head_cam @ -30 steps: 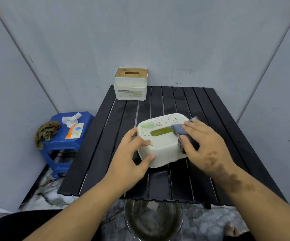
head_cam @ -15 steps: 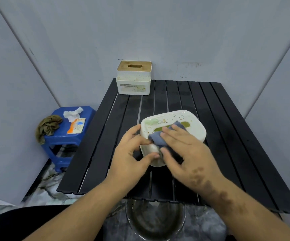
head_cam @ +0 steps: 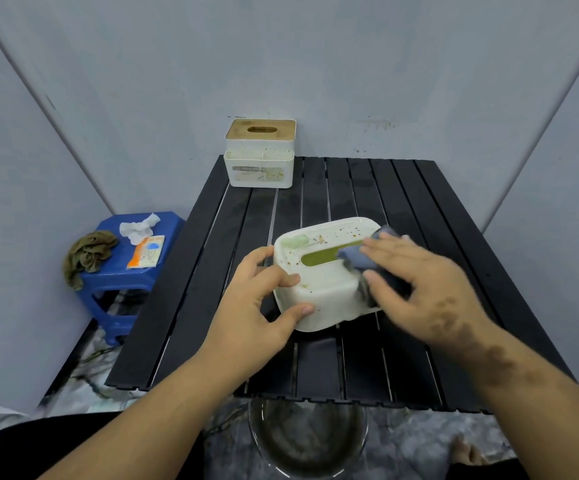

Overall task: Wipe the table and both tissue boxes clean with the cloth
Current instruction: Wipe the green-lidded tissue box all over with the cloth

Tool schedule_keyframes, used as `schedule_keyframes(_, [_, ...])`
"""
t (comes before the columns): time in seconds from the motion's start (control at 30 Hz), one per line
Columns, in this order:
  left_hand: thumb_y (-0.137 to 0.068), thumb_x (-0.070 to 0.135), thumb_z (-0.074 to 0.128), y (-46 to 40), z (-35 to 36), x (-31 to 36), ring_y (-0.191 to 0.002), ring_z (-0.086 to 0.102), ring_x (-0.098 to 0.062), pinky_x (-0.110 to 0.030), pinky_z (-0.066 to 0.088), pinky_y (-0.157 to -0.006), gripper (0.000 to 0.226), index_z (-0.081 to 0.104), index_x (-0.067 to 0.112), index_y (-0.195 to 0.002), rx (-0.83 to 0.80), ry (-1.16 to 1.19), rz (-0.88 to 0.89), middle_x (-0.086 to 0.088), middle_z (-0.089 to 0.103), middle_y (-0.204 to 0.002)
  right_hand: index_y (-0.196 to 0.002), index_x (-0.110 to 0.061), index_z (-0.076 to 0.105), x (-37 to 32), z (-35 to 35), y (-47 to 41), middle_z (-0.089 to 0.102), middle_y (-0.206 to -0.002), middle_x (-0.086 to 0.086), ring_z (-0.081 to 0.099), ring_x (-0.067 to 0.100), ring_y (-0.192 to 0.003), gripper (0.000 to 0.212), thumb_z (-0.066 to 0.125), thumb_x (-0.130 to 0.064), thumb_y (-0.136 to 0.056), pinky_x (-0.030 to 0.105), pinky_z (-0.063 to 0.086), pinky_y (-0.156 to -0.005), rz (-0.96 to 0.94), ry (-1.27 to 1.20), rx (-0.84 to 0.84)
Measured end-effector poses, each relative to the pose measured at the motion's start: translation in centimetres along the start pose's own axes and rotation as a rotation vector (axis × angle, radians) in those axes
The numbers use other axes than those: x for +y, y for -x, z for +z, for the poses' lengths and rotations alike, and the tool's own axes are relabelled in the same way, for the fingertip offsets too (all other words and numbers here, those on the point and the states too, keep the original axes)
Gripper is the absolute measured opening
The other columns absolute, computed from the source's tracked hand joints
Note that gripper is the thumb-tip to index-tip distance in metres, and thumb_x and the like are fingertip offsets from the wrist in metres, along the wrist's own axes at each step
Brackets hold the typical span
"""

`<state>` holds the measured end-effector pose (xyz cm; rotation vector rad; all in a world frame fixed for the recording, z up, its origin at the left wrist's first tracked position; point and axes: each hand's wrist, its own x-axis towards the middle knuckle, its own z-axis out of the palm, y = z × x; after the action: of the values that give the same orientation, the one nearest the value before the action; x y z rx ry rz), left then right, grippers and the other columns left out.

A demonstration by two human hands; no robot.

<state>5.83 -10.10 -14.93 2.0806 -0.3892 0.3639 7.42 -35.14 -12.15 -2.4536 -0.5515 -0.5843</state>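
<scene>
A white rounded tissue box (head_cam: pixel 319 289) with a green slot and brown specks on its lid lies tilted on the black slatted table (head_cam: pixel 419 202). My left hand (head_cam: pixel 257 306) grips its left end, thumb on the near side and fingers at the top edge. With straight fingers, my right hand (head_cam: pixel 416 285) presses a grey-blue cloth (head_cam: pixel 357 258) onto the right part of the lid. A second white tissue box (head_cam: pixel 260 154) with a wooden lid stands at the table's far left corner.
A blue stool (head_cam: pixel 118 275) stands left of the table with an olive rag (head_cam: pixel 87 254), a crumpled tissue (head_cam: pixel 139 228) and an orange packet (head_cam: pixel 146 251) on it. A glass bowl (head_cam: pixel 309 441) sits on the floor below the table's near edge. Grey walls enclose three sides.
My right hand has slid the cloth from the lid's near-left part back to its right end. The left hand keeps its grip on the box.
</scene>
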Motion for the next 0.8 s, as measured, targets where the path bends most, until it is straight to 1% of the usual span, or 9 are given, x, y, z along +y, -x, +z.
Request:
schedule_keyframes(0.1, [-0.075, 0.021, 0.088, 0.0, 0.0, 0.2, -0.13, 0.048, -0.002, -0.008, 0.045, -0.09, 0.031, 0.068, 0.03, -0.096, -0.003, 0.032, -0.024, 0.014, 0.047, -0.142, -0.124, -0.018, 0.066, -0.3, 0.3, 0.1, 0.062, -0.131, -0.003, 0.049, 0.011, -0.131, 0.043, 0.053, -0.037, -0.087, 0.034, 0.03, -0.116, 0.111, 0.056, 0.056])
schedule_keyframes(0.23, [-0.074, 0.029, 0.089, -0.1, 0.0, 0.1, -0.13, 0.05, -0.005, -0.011, 0.045, -0.093, 0.029, 0.068, 0.031, -0.094, -0.009, 0.03, 0.009, 0.013, 0.049, -0.14, -0.127, -0.017, 0.063, -3.8, 2.4, 0.6, 0.059, -0.134, -0.003, 0.048, 0.012, -0.131, 0.046, 0.051, -0.038, -0.088, 0.031, 0.03, -0.114, -0.045, -0.008, -0.053])
schedule_keyframes(0.33, [-0.077, 0.039, 0.084, -0.7, -0.5, 0.1, -0.13, 0.049, -0.003, -0.02, 0.048, -0.096, 0.028, 0.065, 0.031, -0.095, -0.065, -0.051, 0.033, 0.018, 0.047, -0.139, -0.129, -0.018, 0.062, -1.4, 0.7, 0.3, 0.058, -0.135, -0.007, 0.047, 0.006, -0.132, 0.046, 0.055, -0.038, -0.087, 0.035, 0.032, -0.115, -0.073, -0.041, -0.101])
schedule_keyframes(0.43, [-0.081, 0.033, 0.083, -1.4, -1.2, 0.2, -0.129, 0.049, -0.003, -0.03, 0.049, -0.102, 0.026, 0.065, 0.026, -0.098, -0.116, -0.105, 0.017, 0.02, 0.046, -0.139, -0.13, -0.019, 0.061, 0.8, -1.0, 0.2, 0.057, -0.136, -0.007, 0.044, 0.007, -0.134, 0.045, 0.057, -0.032, -0.087, 0.042, 0.034, -0.114, 0.029, 0.004, -0.047])
schedule_keyframes(0.5, [-0.081, 0.024, 0.083, -1.8, -1.7, 0.0, -0.128, 0.048, -0.002, -0.032, 0.048, -0.104, 0.026, 0.064, 0.022, -0.099, -0.126, -0.124, 0.021, 0.021, 0.046, -0.137, -0.13, -0.019, 0.061, -0.1, -0.3, 0.4, 0.057, -0.136, -0.005, 0.044, 0.01, -0.135, 0.045, 0.054, -0.035, -0.088, 0.038, 0.033, -0.115, 0.047, 0.044, -0.025])
schedule_keyframes(0.6, [-0.083, 0.014, 0.081, -2.3, -2.3, -0.5, -0.122, 0.047, -0.003, -0.026, 0.044, -0.105, 0.027, 0.062, 0.02, -0.101, -0.073, -0.216, 0.004, 0.015, 0.043, -0.134, -0.133, -0.022, 0.057, -2.5, 1.1, 0.8, 0.053, -0.139, -0.009, 0.042, 0.008, -0.135, 0.048, 0.052, -0.039, -0.088, 0.025, 0.026, -0.115, -0.008, 0.056, -0.075])
schedule_keyframes(0.67, [-0.082, 0.009, 0.08, -2.3, -2.2, -0.3, -0.113, 0.047, -0.005, -0.014, 0.04, -0.098, 0.026, 0.065, 0.019, -0.101, 0.02, -0.279, 0.021, 0.01, 0.045, -0.123, -0.136, -0.025, 0.054, -3.0, 1.3, 0.9, 0.051, -0.14, -0.012, 0.042, 0.007, -0.135, 0.05, 0.056, -0.037, -0.088, 0.021, 0.025, -0.114, -0.017, 0.07, -0.121])
schedule_keyframes(0.7, [-0.081, 0.006, 0.079, -2.2, -2.0, -0.1, -0.11, 0.048, -0.008, -0.014, 0.039, -0.095, 0.026, 0.068, 0.018, -0.101, 0.052, -0.313, 0.068, 0.008, 0.046, -0.118, -0.136, -0.025, 0.054, -3.0, 1.3, 0.8, 0.052, -0.14, -0.012, 0.043, 0.007, -0.135, 0.051, 0.057, -0.037, -0.087, 0.021, 0.025, -0.113, -0.011, 0.071, -0.122])
schedule_keyframes(0.8, [-0.082, 0.008, 0.075, -1.6, -0.6, 0.4, -0.103, 0.053, -0.019, -0.036, 0.046, -0.086, 0.023, 0.074, 0.019, -0.102, 0.06, -0.41, 0.274, 0.005, 0.059, -0.11, -0.134, -0.023, 0.056, -3.4, 1.3, 0.8, 0.055, -0.138, -0.008, 0.047, 0.01, -0.132, 0.05, 0.057, -0.036, -0.086, 0.023, 0.029, -0.111, -0.005, 0.07, -0.09])
